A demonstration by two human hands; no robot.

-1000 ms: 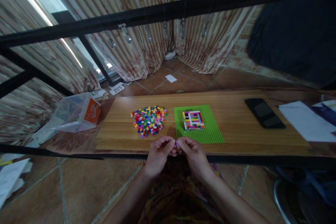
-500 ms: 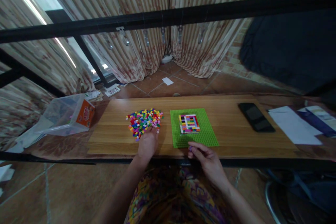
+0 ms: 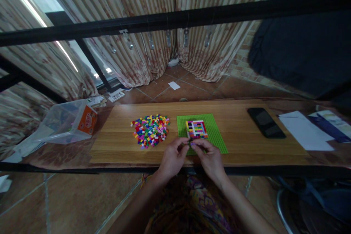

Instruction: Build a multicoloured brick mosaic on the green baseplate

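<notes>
My left hand and my right hand meet over the front part of a green baseplate, fingertips almost touching. Between the right thumb and fingers is a small purple toy brick. The left fingers are pinched at a tiny dark piece, mostly covered, whose kind I cannot make out. Just beyond the fingertips, a block of multicoloured bricks with a white edge stands on the baseplate. A heap of loose bricks in many colours lies left of the plate.
The wooden board carries all this, with a black phone at its right. Papers lie farther right. A clear plastic box with an orange label rests on its side at left. A black bar crosses above.
My left hand has left the brick heap and moved right to meet my right hand. The right hand, with its purple brick, has shifted slightly left and forward over the baseplate.
</notes>
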